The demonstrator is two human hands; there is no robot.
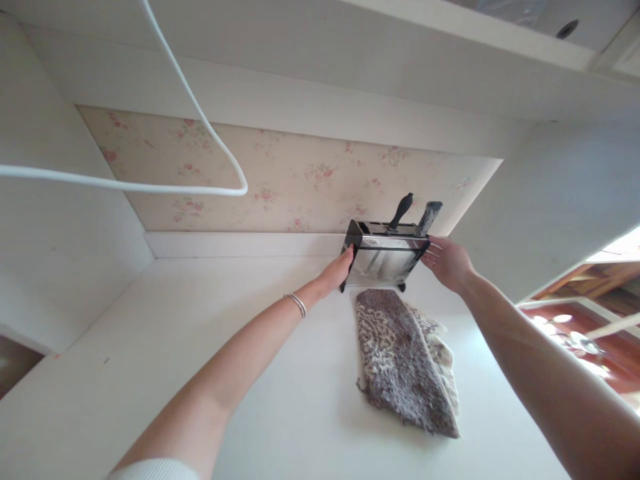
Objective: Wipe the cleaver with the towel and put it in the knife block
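Note:
A knife block [385,265] with a see-through front and black ends stands upright on the white surface, near the back wall. Two black handles stick up from its top: a rounded knife handle [401,211] and a flatter, speckled handle [429,219]. My left hand [337,272] grips the block's left end, its thumb near the front edge. At the opposite end, my right hand [447,261] holds the block with its fingers against the side, partly hidden behind it. Just in front lies a folded brown and cream cloth [403,363], touched by neither hand.
A white countertop [280,400] runs below flowered wallpaper [280,180]. White side panels [65,233] close in the space, with a cabinet [310,47] overhead. A white cable [200,120] hangs bent at the upper left.

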